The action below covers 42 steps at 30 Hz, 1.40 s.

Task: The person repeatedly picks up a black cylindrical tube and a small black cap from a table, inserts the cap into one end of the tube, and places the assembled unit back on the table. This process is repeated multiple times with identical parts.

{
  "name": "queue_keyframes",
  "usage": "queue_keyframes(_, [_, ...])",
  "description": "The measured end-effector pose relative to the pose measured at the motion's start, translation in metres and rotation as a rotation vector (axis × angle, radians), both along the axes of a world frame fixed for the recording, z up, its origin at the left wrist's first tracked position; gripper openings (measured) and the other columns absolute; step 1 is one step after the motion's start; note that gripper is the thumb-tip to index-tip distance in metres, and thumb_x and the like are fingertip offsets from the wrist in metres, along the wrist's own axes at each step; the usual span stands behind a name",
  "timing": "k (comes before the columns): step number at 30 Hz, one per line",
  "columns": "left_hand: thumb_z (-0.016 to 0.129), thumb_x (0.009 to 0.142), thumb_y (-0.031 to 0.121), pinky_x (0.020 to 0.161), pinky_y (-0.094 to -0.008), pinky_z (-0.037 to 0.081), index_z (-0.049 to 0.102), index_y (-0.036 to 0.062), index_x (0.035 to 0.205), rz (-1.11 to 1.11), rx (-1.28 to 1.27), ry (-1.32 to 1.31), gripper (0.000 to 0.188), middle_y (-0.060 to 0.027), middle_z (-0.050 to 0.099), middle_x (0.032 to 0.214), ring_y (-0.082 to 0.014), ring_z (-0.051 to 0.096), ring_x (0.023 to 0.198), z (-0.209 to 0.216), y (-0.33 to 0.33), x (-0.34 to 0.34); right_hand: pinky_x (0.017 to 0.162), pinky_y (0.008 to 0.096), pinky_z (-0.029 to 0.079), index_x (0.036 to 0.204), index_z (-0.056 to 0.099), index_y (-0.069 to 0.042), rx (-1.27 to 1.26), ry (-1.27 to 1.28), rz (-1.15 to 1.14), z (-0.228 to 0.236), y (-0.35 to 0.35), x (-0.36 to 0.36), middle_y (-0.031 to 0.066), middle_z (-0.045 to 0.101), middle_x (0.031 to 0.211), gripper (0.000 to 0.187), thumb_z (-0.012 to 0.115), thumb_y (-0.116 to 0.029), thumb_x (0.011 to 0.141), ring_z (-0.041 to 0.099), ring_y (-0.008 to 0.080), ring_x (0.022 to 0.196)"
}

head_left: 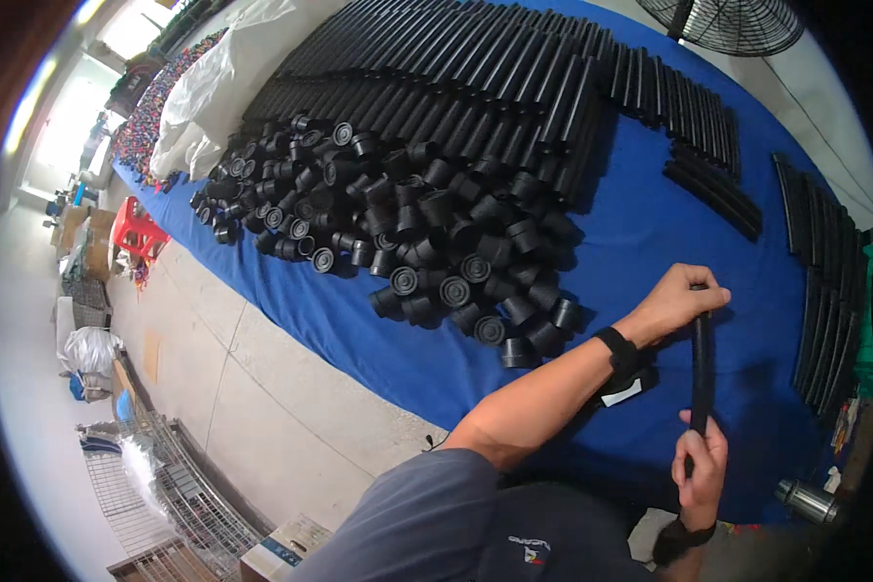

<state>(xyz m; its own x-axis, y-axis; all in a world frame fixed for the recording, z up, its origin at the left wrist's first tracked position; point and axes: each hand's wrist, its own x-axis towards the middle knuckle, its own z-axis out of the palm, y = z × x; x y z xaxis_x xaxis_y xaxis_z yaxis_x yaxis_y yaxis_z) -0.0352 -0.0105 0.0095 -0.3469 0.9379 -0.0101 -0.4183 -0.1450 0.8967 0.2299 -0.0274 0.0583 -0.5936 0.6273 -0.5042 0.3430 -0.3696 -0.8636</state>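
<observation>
Two hands hold one long black tube (702, 364). The right hand (700, 468) is closest to the person, and its fingers are wrapped tight around the bottom end of the tube. The left hand (682, 299) is farther out, closed over the top end. The tube stands almost straight up and down between them, just above the blue cloth (640, 233) that covers the counter. Both wrists wear black bands.

Just right of the right hand sits a shiny metal bottle (805, 500) near the edge of the counter. Left of the left hand, close by, lies a big heap of short black caps (427, 233); some show their round ends and some lie on their sides. Past the left hand and to its right, curved rows of black tubes (824, 281) lie side by side. Farther away, beyond the caps, many more long black tubes are stacked in a wide pile (475, 78). Far off to the left of that pile is a white bag (204, 97), and a fan (727, 24) stands far behind the hands.
</observation>
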Motion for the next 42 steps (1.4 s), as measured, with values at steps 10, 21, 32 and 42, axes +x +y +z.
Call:
queue_keyframes(10, [0.075, 0.094, 0.029, 0.05, -0.0227, 0.035, 0.069, 0.0077, 0.085, -0.004, -0.031, -0.005, 0.023, 0.0038, 0.06, 0.072, -0.0046, 0.048, 0.056, -0.011, 0.005, 0.002, 0.038, 0.0221, 0.038, 0.127, 0.058, 0.006, -0.236, 0.142, -0.022, 0.0, 0.005, 0.004, 0.0058, 0.061, 0.074, 0.033, 0.058, -0.017, 0.103, 0.05, 0.0088, 0.046])
queue_keyframes(21, [0.076, 0.094, 0.029, 0.046, -0.022, 0.031, 0.069, 0.0084, 0.091, -0.056, -0.097, -0.002, 0.022, 0.0038, 0.059, 0.071, -0.0039, 0.047, 0.054, 0.0, 0.0, 0.002, 0.039, 0.0218, 0.036, 0.121, 0.062, 0.003, 0.13, -0.037, 0.0, 0.006, -0.006, -0.006, 0.0065, 0.063, 0.076, 0.029, 0.065, -0.013, 0.097, 0.049, 0.0078, 0.045])
queue_keyframes(32, [0.073, 0.095, 0.023, 0.047, -0.0229, 0.032, 0.068, 0.0081, 0.087, -0.078, -0.03, -0.064, 0.017, 0.0036, 0.059, 0.071, -0.0039, 0.047, 0.055, -0.006, 0.0, 0.006, 0.04, 0.0214, 0.035, 0.127, 0.06, 0.0, -0.238, 0.091, -0.001, 0.003, -0.009, -0.005, 0.0024, 0.056, 0.072, 0.03, 0.063, -0.013, 0.1, 0.047, 0.0071, 0.046])
queue_keyframes(42, [0.073, 0.094, 0.018, 0.052, -0.0235, 0.034, 0.068, 0.0061, 0.088, -0.039, 0.0, -0.156, 0.014, 0.0002, 0.062, 0.074, -0.0063, 0.05, 0.06, -0.013, 0.0, 0.006, 0.04, 0.0214, 0.035, 0.128, 0.059, 0.002, -0.25, 0.114, 0.047, 0.004, 0.001, -0.005, 0.0005, 0.053, 0.072, 0.032, 0.064, -0.012, 0.1, 0.045, 0.0058, 0.045])
